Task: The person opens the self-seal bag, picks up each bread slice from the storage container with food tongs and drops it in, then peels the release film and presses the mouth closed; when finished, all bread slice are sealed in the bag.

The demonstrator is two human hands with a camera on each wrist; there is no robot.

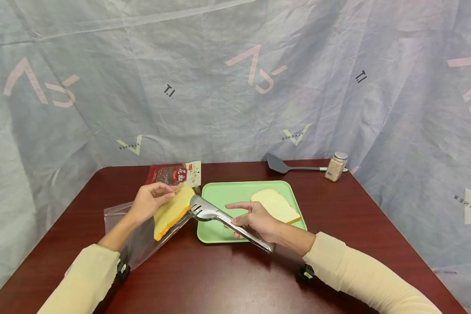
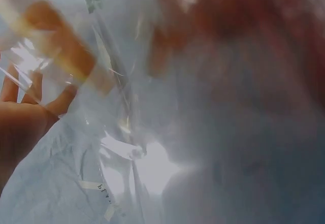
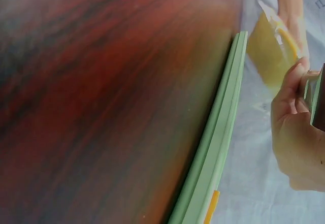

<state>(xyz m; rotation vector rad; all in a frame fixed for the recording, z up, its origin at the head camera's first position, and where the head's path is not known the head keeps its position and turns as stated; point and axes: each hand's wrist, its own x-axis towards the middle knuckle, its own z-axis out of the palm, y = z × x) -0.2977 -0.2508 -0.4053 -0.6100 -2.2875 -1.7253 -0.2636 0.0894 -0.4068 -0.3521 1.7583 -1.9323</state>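
In the head view my left hand (image 1: 151,203) pinches the clear plastic bag (image 1: 141,235) near its upper edge, beside a yellow bread slice (image 1: 172,211). The slice stands tilted at the bag; how far inside it sits I cannot tell. Through shiny plastic (image 2: 114,173), the left wrist view shows the left hand (image 2: 25,120) and an orange-brown crust (image 2: 66,41). My right hand (image 1: 259,220) grips metal tongs (image 1: 220,213), whose ends meet the slice's right edge. Another bread slice (image 1: 274,205) lies on the green tray (image 1: 223,187), below the right hand's far side.
A red spice packet (image 1: 174,173) lies at the back left of the dark red table (image 1: 204,279). At the back right are a grey spatula (image 1: 278,165) and a glass jar (image 1: 336,167) with a metal lid. A printed grey curtain (image 1: 220,122) hangs behind.
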